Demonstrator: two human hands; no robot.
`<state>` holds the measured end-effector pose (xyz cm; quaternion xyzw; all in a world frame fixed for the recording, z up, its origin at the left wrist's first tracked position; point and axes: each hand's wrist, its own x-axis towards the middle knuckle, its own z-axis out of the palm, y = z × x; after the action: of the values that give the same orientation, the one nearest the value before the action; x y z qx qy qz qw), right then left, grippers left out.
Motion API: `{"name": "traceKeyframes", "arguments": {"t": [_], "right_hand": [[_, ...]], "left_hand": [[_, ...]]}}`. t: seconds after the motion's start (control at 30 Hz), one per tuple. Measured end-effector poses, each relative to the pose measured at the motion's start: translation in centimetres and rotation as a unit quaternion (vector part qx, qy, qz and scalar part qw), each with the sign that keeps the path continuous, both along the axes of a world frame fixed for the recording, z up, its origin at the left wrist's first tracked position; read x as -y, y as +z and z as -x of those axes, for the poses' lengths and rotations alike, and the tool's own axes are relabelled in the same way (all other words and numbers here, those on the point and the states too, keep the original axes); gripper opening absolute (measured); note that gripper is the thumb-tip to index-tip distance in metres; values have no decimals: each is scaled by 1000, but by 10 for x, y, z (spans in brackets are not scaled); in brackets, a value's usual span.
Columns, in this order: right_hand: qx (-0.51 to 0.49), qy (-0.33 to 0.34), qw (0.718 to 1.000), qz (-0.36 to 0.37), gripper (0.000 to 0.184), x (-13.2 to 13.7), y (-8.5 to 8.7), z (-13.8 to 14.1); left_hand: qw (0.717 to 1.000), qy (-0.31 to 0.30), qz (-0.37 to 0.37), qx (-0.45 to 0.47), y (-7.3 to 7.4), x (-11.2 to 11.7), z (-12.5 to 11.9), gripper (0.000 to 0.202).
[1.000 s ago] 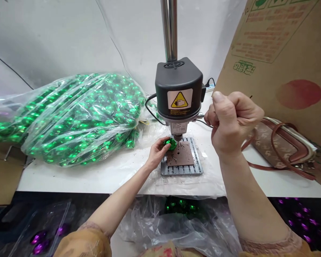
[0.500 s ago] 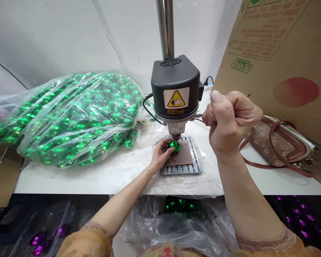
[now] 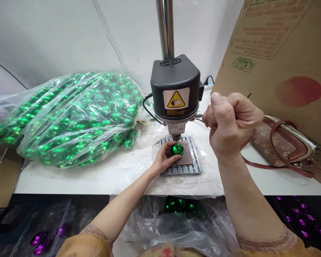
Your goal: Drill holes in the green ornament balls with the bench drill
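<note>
Gripping a shiny green ball (image 3: 177, 150) near the middle of a white desk (image 3: 91, 182), with the fingers (image 3: 176, 158) of the left hand (image 3: 163, 157) parted only to the width of the ball, thumb on the near side and forefinger on the far side. Seated on a brown board (image 3: 186, 161) above a slotted metal base (image 3: 198, 169), directly beneath the chuck (image 3: 176, 137) of a black drill press (image 3: 173, 73) (bearing a yellow warning label (image 3: 176, 99) on the near face). Clenching the right hand (image 3: 231, 123) into a tight fist just right of the machine, with no way to tell of anything held inside. Flanked at left by a large clear plastic bag (image 3: 82, 117) full of shiny green balls, and at right by a brown handbag (image 3: 280, 142) in front of a cardboard box (image 3: 278, 46) printed with a red circle. Looking down, below the near edge of the desk, on more green balls (image 3: 182, 206) among clear plastic sheeting (image 3: 160, 228), with purple balls (image 3: 40, 242) at near left.
</note>
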<state>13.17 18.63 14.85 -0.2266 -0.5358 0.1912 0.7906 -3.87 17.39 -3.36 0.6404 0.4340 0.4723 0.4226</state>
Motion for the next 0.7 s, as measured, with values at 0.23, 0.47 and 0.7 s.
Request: {"name": "traceKeyframes", "arguments": {"t": [0.23, 0.47, 0.7], "right_hand": [[-18, 24, 997, -67, 49, 2, -14, 2], [-28, -11, 994, -105, 48, -2, -26, 3], [-19, -37, 992, -120, 49, -5, -39, 2]], "left_hand": [[1000, 17, 2, -7, 3, 2, -1, 54], [1000, 17, 14, -6, 2, 2, 0, 54], [1000, 18, 7, -8, 0, 1, 0, 53]]}}
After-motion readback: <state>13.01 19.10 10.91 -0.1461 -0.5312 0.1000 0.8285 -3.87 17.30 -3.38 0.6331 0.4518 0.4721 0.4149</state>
